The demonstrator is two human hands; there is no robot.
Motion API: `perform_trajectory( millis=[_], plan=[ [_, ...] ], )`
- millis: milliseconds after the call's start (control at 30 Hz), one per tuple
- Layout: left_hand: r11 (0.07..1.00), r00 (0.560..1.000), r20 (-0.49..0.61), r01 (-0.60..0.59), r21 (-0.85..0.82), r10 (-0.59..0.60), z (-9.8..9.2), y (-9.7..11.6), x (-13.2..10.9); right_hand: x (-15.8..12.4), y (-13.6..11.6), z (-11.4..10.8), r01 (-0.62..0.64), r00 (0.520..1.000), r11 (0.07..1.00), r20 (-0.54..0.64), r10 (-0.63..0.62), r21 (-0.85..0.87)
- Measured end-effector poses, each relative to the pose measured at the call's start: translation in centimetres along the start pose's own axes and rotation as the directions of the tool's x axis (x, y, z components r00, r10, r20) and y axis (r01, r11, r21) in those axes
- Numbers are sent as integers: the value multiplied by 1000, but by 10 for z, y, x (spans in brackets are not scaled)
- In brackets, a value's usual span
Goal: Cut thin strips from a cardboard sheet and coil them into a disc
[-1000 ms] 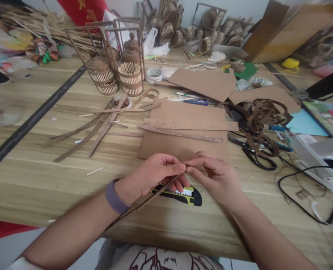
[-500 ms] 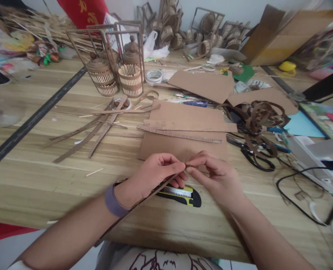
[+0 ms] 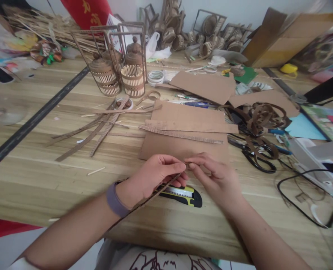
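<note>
Both forearms are reaching in from below; my left hand [image 3: 157,174] and right hand [image 3: 218,180] are meeting above the bench [image 3: 56,191], pinching one end of a corrugated cardboard strip [image 3: 166,186]. Compared with half a second ago, they are keeping nearly the same pose. The strip, brown, narrow and ridged, is slanting down leftward, crossing in front of the utility knife [image 3: 184,193].

We pinch one long, narrow strip of brown cardboard [image 3: 155,195] by its upper end, above the table [image 3: 211,228]. Finely ridged and nearly straight, it slants down toward the table's near edge, left of the middle; its lower end is hidden from us.
</note>
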State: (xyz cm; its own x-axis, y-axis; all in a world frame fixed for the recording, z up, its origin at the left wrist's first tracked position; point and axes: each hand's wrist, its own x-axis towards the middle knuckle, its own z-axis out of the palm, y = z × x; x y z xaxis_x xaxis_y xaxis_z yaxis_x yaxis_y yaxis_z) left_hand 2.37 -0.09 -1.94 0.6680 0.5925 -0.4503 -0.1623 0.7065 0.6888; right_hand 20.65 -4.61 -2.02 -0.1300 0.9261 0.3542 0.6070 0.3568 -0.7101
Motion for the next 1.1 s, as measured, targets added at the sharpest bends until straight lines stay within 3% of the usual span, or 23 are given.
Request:
perform_trajectory(
  millis=[267,533,1100],
  plan=[
    [1000,999,-45,-27,0,27,0,-2,1,-1,-1,3,49,998,999,-29,-49,6],
    [1000,999,-36,-17,26,18,1,0,-1,0,-1,1,-84,996,980,29,80,179],
    [979,1000,15,5,202,-8,1,7,-4,2,0,1,-219,972,933,152,182,285]
  ],
)
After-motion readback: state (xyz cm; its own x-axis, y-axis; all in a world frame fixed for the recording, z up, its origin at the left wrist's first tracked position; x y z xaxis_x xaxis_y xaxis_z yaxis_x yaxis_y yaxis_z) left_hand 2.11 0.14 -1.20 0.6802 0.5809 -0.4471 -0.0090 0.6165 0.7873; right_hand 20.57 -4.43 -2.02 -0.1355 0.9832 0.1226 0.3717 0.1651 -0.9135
